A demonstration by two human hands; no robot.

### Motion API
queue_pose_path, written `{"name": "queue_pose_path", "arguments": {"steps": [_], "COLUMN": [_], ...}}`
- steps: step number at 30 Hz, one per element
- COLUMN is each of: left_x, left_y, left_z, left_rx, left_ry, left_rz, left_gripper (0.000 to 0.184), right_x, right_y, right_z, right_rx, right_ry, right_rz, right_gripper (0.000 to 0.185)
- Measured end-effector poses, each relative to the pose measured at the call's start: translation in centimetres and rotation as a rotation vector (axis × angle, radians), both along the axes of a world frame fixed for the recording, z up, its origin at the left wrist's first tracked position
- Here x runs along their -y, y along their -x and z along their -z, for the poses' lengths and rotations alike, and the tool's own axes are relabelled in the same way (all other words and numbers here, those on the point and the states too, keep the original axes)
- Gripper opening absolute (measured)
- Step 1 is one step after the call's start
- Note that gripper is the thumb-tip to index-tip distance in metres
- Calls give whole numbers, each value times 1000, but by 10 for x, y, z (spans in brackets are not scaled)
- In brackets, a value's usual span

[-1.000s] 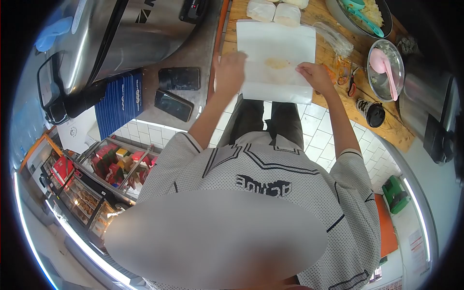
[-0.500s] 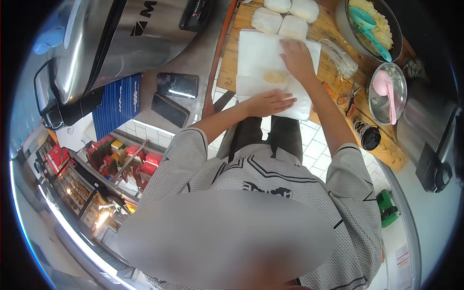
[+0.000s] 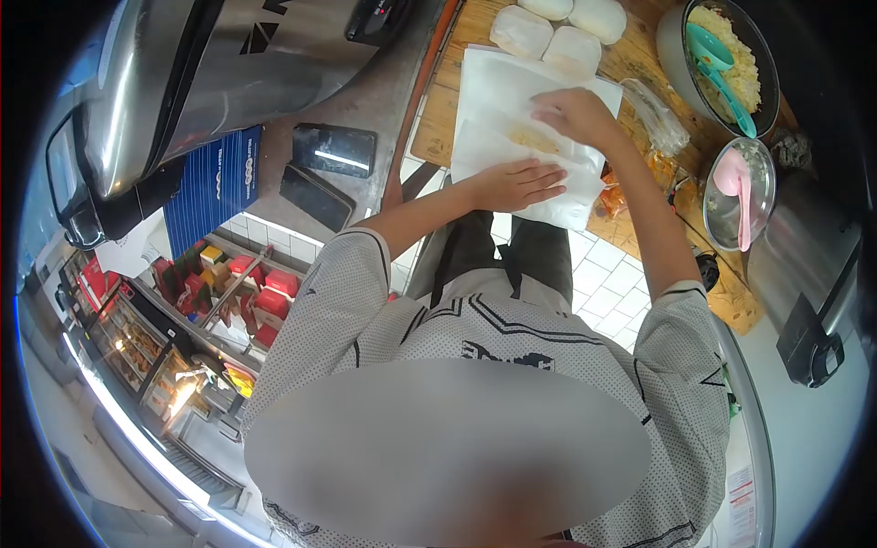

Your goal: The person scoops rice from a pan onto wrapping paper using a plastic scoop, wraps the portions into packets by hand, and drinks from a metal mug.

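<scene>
White paper sheets (image 3: 493, 82) lie stacked on the wooden table in front of me. A pale yellowish patch (image 3: 533, 140) of what looks like food shows on or through the paper. My left hand (image 3: 521, 185) rests flat on the near part of the sheets, its fingers stretched out. Above the patch, over the right side of the paper, my right hand (image 3: 577, 117) has bent fingers drawn together. Whatever it pinches, if anything, is hidden. Several rounded white pieces (image 3: 521, 33), perhaps wrapped dough, sit just beyond the paper.
At the right stand a pot (image 3: 674, 55) of yellowish food with a teal ladle (image 3: 722, 87) and a metal bowl (image 3: 722, 215) with a pink ladle (image 3: 734, 178). A clear plastic bag (image 3: 660, 123) lies beside the paper. Two phones (image 3: 334, 149) rest on the left counter.
My right hand has gone from lying flat on the far part of the paper to bent fingers, nearer the patch. My left hand stays flat. The whole view has shifted slightly.
</scene>
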State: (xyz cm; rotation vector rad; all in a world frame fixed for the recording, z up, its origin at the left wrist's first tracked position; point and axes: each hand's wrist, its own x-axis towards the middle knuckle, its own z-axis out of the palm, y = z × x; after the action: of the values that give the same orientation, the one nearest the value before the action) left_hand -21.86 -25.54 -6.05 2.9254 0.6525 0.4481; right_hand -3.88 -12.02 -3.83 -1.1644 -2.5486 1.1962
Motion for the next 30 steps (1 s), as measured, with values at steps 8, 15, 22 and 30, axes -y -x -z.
{"name": "queue_pose_path", "arguments": {"steps": [8,15,22,30], "left_x": [19,24,-34,-23], "left_y": [3,34,69,67], "left_z": [42,-24,-27,-10], "left_rx": [-114,252,25,135], "left_ry": [14,-29,124,178], "left_rz": [70,171,-78,-100], "left_gripper": [43,35,33,29], "right_x": [91,111,125,167], "right_y": [7,0,-11,-24], "right_z": [-31,-19,-23,2], "right_rx": [25,56,64,-37], "right_ry": [-188,-259,-326,-340], "right_rz": [-231,-134,-129,226], "right_gripper": [38,50,50,35]}}
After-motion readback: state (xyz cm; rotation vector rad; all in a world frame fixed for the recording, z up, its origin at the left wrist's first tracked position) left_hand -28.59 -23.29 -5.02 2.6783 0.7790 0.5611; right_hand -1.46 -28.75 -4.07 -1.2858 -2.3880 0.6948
